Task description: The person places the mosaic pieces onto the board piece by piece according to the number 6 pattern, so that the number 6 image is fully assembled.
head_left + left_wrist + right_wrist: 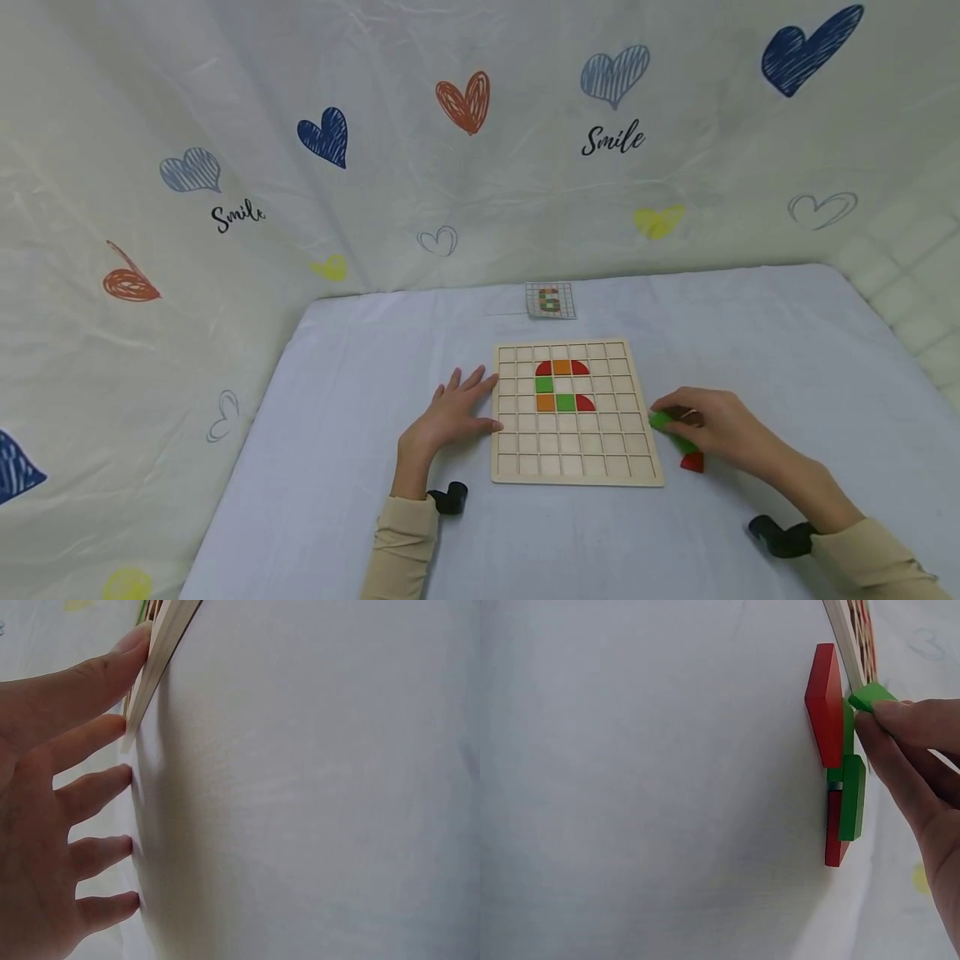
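A wooden grid board [525, 467] lies on the table. In its upper middle sit red quarter-round pieces [585, 403], orange squares [562, 367] and green squares [543, 385], forming an angular curve. My left hand [450, 417] spreads its fingers at the board's left side, with thumb and index fingertip against the edge. Beyond the right edge, my right hand [720, 425] pinches a green block [872, 695] between thumb and fingers. Below it lie loose pieces, among them a red block [825, 705] and another green block [853, 799], partly overlapping in the right wrist view.
A small card [550, 301] printed with a coloured grid pattern lies behind the board. White cloth [337, 375] covers the table. A curtain [375, 192] with hearts hangs behind it. Black wrist devices [780, 537] are worn on both arms.
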Demonstrator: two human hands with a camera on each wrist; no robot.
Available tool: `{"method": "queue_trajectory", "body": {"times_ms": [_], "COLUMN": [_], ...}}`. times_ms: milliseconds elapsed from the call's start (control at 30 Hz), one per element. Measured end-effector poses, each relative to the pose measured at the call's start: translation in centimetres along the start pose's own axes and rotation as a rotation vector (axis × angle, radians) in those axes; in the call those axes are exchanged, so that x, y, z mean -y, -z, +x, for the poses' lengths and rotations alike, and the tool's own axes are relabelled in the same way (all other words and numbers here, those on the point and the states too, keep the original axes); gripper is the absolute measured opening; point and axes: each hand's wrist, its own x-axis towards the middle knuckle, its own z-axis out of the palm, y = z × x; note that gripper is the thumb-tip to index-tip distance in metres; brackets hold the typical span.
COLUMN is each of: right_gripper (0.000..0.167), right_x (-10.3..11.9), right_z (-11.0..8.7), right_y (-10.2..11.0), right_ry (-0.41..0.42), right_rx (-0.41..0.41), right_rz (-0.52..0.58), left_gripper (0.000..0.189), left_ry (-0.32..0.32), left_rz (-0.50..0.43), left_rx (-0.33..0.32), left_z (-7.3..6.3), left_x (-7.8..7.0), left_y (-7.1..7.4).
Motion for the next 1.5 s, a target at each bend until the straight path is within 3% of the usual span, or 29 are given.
{"method": "queue_trajectory", "body": {"times_ms": [300,900,1133,1500], "right_gripper": [0.032,0.030,0.030,0.031], "right_x": [-0.8,-0.1,0.9,2.1], "right_z": [-0.1,0.5,1.3,2.9], "right_y": [-0.2,-0.3,-1.0,-2.0], "right_ry": [-0.044,-0.093,-0.067,-0.002], "right_rx": [-0.012,-0.015,-0.020,0.034], "right_rz": [0.073,0.061,0.052,0.087], "left_gripper": [0.081,0.081,0.081,0.080], "left_ry": [0.000,0.001,0.002,-0.012], "left_rz": [0.005,0.008,0.007,-0.001], "left_rx": [0.000,0.003,0.000,0.004], "left_z": [0.0,0.1,0.1,-0.1], "left_x": [-0.1,0.0,0.0,0.0], "left_y": [0.0,0.1,0.1,0.1]}}
